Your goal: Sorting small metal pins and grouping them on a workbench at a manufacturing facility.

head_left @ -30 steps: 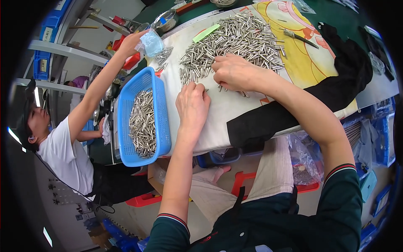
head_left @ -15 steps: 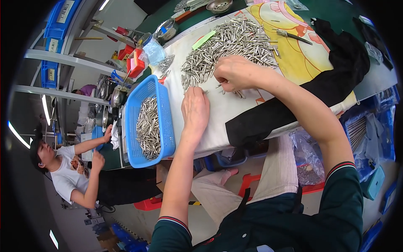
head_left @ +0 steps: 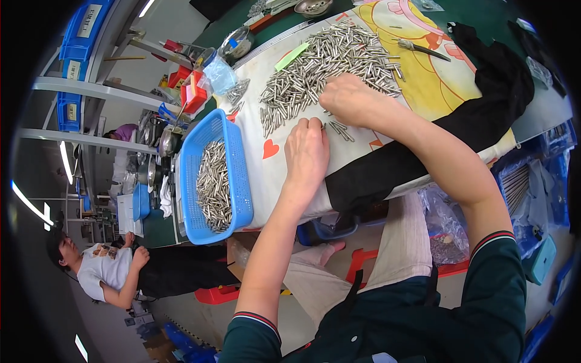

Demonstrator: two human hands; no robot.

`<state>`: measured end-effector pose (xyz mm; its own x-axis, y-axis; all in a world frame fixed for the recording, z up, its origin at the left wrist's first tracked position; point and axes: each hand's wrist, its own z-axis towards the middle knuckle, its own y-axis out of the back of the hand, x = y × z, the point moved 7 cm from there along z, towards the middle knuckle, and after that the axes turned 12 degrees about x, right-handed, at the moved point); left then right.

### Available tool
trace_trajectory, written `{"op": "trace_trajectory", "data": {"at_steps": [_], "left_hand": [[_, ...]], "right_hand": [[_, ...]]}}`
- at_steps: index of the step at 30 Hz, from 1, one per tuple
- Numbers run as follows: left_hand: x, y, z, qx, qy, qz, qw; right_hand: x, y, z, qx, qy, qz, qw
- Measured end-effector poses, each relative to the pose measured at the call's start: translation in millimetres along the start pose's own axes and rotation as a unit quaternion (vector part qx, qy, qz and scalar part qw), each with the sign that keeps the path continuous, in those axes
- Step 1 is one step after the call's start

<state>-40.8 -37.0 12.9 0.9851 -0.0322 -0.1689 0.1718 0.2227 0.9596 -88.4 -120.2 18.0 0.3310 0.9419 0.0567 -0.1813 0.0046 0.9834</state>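
A wide heap of short silvery metal pins (head_left: 330, 57) lies on the light cloth (head_left: 266, 199) over the table. My right hand (head_left: 353, 100) is closed at the heap's near edge, fingers curled down. Whatever its fingertips grip is hidden beneath it. Close by on its left, my left hand (head_left: 307, 148) rests low over the cloth with fingers bent inward; their contents cannot be made out. A few loose pins (head_left: 342, 131) lie between the two hands. Left of my left forearm stands a blue perforated basket (head_left: 243, 187), partly filled with similar pins (head_left: 213, 181).
On the heap lies a green paper strip (head_left: 292, 56). A black cloth (head_left: 387, 172) crosses the table's right side, and a black-handled tool (head_left: 423, 50) sits beyond. Red bins (head_left: 195, 94) and a clear bag (head_left: 222, 75) stand back left. A co-worker (head_left: 109, 269) is at the left.
My left hand has shifted right, uncovering a red heart printed on the cloth. My right hand has moved slightly right and away from me. The co-worker's arms have drawn back and down.
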Motion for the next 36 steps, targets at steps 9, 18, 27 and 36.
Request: {"op": "trace_trajectory", "data": {"at_steps": [9,18,27,36], "left_hand": [[14.8,0.2,-0.4,-0.024,0.003,0.041,0.999],[19.2,3.8,-2.7,-0.011,-0.01,0.048,0.999],[22.5,5.1,-5.3,-0.004,0.025,0.087,0.996],[23.0,3.1,-4.9,-0.012,0.028,0.099,0.995]], "right_hand": [[-1.3,-3.0,7.8,-0.039,-0.055,0.112,0.991],[-7.7,-18.2,12.4,0.043,0.001,0.108,0.993],[-4.5,8.0,2.8,0.018,-0.064,0.127,0.99],[4.8,-12.7,3.4,-0.047,-0.098,0.096,0.989]]}}
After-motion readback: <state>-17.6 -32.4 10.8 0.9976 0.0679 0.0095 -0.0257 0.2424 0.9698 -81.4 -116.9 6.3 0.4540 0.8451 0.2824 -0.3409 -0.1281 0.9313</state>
